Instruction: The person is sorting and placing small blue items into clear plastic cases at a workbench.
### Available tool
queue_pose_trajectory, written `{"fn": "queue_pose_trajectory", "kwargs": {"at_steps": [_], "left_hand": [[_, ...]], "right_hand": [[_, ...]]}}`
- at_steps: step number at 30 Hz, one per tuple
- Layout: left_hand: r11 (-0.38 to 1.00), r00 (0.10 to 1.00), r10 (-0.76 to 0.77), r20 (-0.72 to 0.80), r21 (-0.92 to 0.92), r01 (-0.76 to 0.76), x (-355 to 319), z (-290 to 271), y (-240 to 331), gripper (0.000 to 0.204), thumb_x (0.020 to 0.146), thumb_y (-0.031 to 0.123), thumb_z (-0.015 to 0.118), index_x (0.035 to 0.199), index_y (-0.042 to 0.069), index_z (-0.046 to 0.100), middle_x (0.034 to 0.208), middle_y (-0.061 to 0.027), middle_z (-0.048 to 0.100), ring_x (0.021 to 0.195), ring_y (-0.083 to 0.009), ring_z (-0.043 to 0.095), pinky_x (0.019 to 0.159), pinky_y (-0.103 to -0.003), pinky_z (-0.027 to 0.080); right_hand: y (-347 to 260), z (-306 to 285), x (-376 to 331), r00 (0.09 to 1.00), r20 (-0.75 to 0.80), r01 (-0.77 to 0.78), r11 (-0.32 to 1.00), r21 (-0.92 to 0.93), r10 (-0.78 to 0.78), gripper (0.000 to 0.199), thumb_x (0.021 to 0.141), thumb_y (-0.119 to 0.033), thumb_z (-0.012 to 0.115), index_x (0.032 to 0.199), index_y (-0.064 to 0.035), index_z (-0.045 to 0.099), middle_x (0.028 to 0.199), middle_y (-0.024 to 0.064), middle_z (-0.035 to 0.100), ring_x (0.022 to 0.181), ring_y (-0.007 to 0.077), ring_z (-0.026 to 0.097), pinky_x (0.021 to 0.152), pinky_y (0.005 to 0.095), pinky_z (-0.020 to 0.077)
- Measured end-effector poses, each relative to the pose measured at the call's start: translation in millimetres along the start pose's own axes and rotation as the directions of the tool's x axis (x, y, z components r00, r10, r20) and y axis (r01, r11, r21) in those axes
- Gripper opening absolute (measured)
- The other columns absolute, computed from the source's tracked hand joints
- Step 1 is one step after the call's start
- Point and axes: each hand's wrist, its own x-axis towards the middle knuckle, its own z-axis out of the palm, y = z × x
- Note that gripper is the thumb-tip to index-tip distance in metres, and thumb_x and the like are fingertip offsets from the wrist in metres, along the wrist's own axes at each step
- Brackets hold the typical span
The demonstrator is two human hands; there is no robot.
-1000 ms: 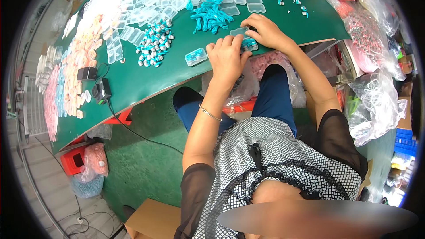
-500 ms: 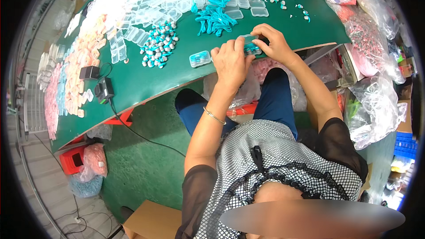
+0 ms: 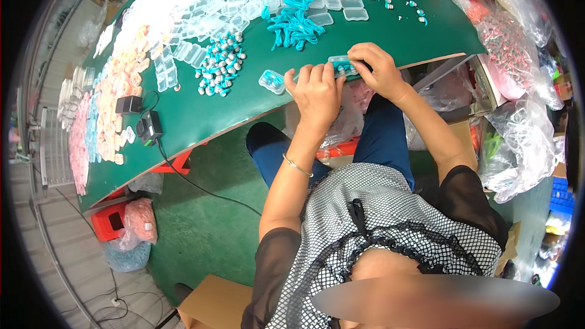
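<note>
Left hand has joined right hand, both gripping the clear case at the table edge.

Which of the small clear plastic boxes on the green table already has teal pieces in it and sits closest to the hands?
The small clear plastic box just left of the left hand, alone near the table edge, holds teal pieces; the others lie farther back.

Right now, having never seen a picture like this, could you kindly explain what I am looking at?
The view comes from a wide fisheye camera worn on a person's head, looking down, so straight edges bend. The left hand and right hand together hold a small clear case with teal contents at the near edge of a green table. Another small case lies beside the left hand. Farther off lie teal cords, a heap of teal and white pieces, and many empty clear cases.
</note>
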Motion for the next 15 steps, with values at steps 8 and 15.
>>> {"fn": "queue_pose_trajectory", "kwargs": {"at_steps": [8, 15], "left_hand": [[1.000, 1.000, 0.003, 0.012, 0.016, -0.003, -11, -2, 5, 0.030, 0.081, 0.022, 0.069, 0.106, 0.005, 0.063, 0.106, -0.0052, 0.065, 0.103, -0.0225, 0.058, 0.099, -0.055, 0.029], [0.990, 1.000, -0.017, 0.007, 0.138, 0.016, -23, 10, 9, 0.035, 0.083, 0.020, 0.068, 0.114, 0.006, 0.061, 0.115, -0.0048, 0.062, 0.110, -0.0225, 0.056, 0.102, -0.060, 0.024]], "right_hand": [[-4, 0, -9, 0.999, 0.003, 0.045, 0.999, -0.029, -0.045, 0.017, 0.077, 0.000, 0.069, 0.092, -0.0027, 0.062, 0.096, 0.0122, 0.066, 0.093, 0.0310, 0.064, 0.081, 0.0387, 0.0522], [-6, 1, -10, 0.998, 0.013, 0.069, 0.997, -0.038, -0.069, 0.019, 0.077, 0.000, 0.070, 0.094, -0.0028, 0.063, 0.097, 0.0124, 0.065, 0.093, 0.0308, 0.063, 0.081, 0.0390, 0.0522]]}}
